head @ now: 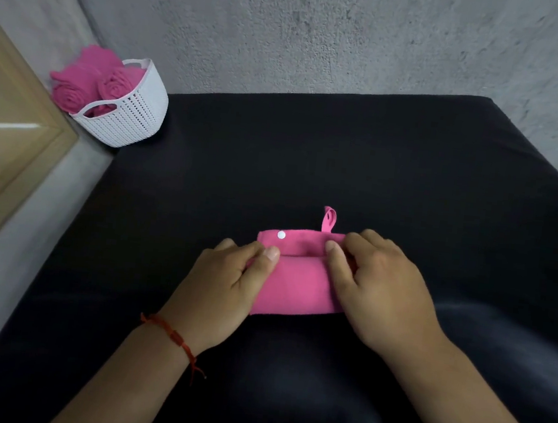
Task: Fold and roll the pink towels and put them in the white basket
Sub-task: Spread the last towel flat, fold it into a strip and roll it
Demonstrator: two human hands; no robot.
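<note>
1. Underneath both hands, a black cloth-covered surface (345, 156) spreads out, soft and matte. A rough grey wall (324, 26) rises well beyond the fingertips.
2. Far off to the left of the left hand and well beyond it, a white basket (136, 117) sits at the surface's corner. It is oval, of perforated plastic, with cut-out handles.
3. Inside the basket stand several rolled pink towels (111, 85), their spiral ends showing like rosettes. That share of the task looks done.
4. Between the two hands lies one more pink towel (297, 289), fleecy and folded into a narrow band. It is mostly rolled into a plump cylinder, with only a short flat strip left just beyond the fingertips.
5. The left hand (224, 288) grips the roll's left end, fingers curled and thumb pressed on top.
6. The right hand (376, 290) curls over the roll's right end, fingertips on the flat strip.
7. Judging from this, what remains is finishing the roll and carrying it to the basket. No other loose towel is in view.
8. A small fabric loop (329, 218) sticks up from the strip's far edge, just beyond the right hand.
9. A tiny white dot (281, 235), perhaps a snap, marks the strip just beyond the left thumb.
</note>
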